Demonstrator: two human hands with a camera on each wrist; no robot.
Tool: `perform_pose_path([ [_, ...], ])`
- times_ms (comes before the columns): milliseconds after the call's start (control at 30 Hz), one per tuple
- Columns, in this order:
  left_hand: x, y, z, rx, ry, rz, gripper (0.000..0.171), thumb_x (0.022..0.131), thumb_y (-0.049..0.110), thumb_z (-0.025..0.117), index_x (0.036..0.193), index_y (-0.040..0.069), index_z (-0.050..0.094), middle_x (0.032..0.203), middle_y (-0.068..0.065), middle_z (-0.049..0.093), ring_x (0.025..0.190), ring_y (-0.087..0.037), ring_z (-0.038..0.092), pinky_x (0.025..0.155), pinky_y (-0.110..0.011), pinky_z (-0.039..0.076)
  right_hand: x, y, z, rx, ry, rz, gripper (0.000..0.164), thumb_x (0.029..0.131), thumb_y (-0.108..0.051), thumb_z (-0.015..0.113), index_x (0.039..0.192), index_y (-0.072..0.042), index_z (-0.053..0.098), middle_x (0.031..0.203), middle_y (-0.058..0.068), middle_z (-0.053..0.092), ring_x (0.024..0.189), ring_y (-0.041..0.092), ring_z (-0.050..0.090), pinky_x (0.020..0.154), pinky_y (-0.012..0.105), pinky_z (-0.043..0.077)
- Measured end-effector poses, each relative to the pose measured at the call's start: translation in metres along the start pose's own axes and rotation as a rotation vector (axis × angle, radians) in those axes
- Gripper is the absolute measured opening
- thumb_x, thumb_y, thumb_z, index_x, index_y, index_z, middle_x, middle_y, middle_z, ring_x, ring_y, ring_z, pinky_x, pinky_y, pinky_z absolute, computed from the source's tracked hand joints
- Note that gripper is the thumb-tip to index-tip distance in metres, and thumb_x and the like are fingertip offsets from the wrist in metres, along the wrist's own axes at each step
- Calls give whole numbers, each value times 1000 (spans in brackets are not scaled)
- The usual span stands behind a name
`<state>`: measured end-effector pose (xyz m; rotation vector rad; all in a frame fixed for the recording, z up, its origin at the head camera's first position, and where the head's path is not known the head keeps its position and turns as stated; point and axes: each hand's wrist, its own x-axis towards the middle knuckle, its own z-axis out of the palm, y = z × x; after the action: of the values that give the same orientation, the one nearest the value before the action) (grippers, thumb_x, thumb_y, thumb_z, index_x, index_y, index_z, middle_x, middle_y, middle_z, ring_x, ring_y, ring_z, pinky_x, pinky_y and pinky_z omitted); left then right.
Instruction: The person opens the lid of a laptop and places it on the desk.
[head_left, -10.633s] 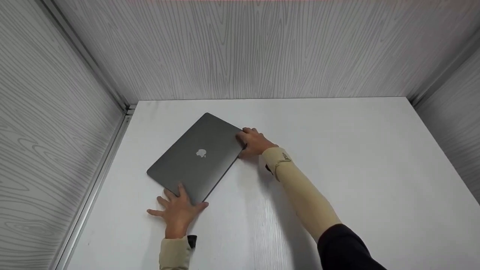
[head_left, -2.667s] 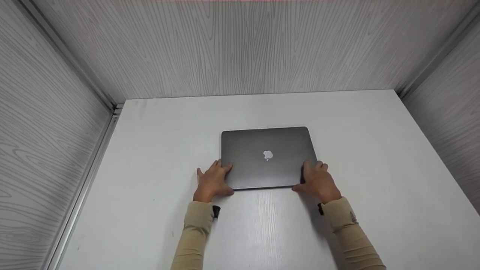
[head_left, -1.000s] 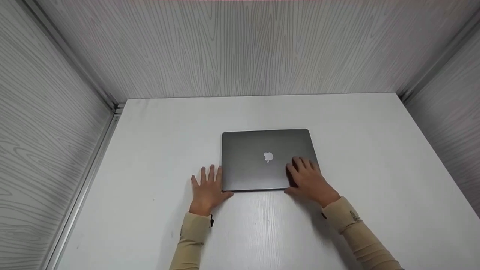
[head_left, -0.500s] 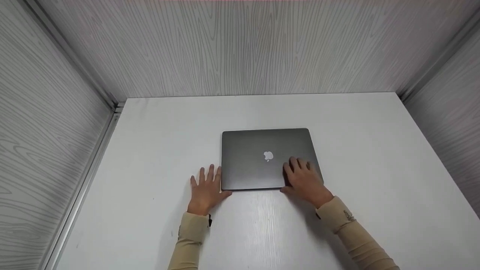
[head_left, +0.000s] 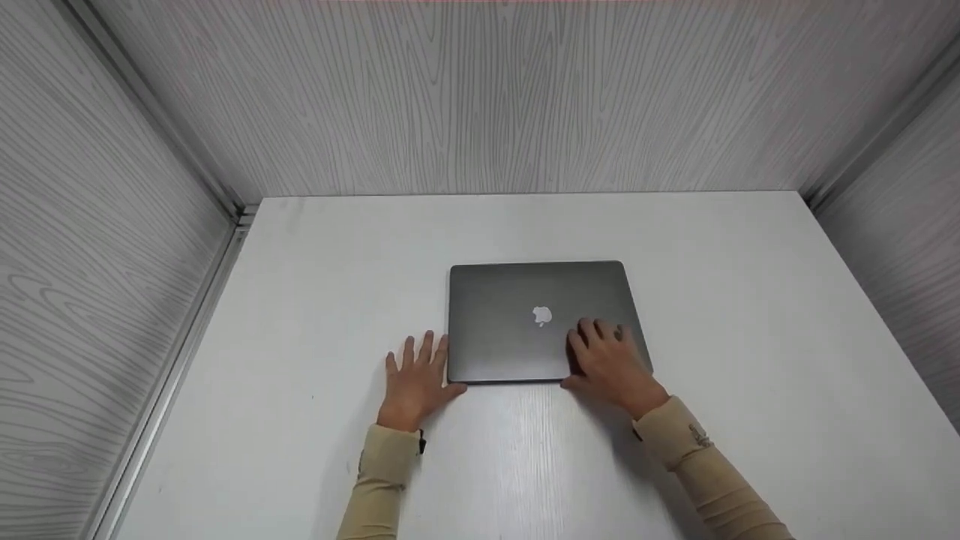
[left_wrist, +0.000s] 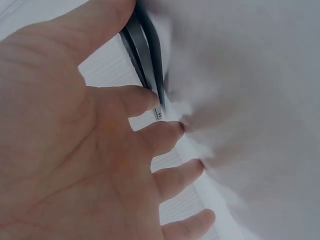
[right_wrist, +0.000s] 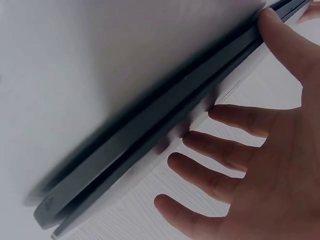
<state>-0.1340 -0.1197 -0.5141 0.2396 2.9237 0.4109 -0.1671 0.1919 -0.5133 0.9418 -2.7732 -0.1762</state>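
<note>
A grey laptop (head_left: pixel 510 337) with a white apple logo (head_left: pixel 542 316) lies closed on the table, its long sides roughly parallel to the back wall. My left hand (head_left: pixel 412 390) is spread beside its near left corner, forefinger along the left side and thumb at the front edge. In the left wrist view the fingers (left_wrist: pixel 167 182) look straight, their tips down at the white tabletop. The right hand (head_left: pixel 613 367) rests over the near right part of the lid, fingertips on top. Its thumb (right_wrist: pixel 285 40) touches the front edge, where a thin dark seam shows.
The laptop lies on a white table (head_left: pixel 337 262). A grey wood-grain panel (head_left: pixel 495 97) rises behind it, with similar panels (head_left: pixel 82 300) at both sides. A metal rail (head_left: pixel 187 337) runs along the left edge.
The laptop, earlier slanted at the left, has been turned straight and moved right. The left hand has let go of its corner and flattened. My right hand has shifted left onto the lid.
</note>
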Motion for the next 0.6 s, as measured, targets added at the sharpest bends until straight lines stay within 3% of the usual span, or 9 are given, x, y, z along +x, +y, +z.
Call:
perform_pose_path([
  [167,0,-7,8,-26,40,27,82,94,43,71,154,0,38,159,-23,34,146,-47,26,112,-68,23,-1,-1,3,-33,40,-15,83,78,-61,80,128,2,60,125,24,58,110,41,58,85,60,52],
  [600,-5,-4,-2,-31,-39,18,77,97,39,68,156,2,36,162,-23,29,148,-47,22,113,-68,21,-2,-2,3,-48,62,-42,78,80,-59,79,125,2,62,125,21,60,110,39,59,83,58,53],
])
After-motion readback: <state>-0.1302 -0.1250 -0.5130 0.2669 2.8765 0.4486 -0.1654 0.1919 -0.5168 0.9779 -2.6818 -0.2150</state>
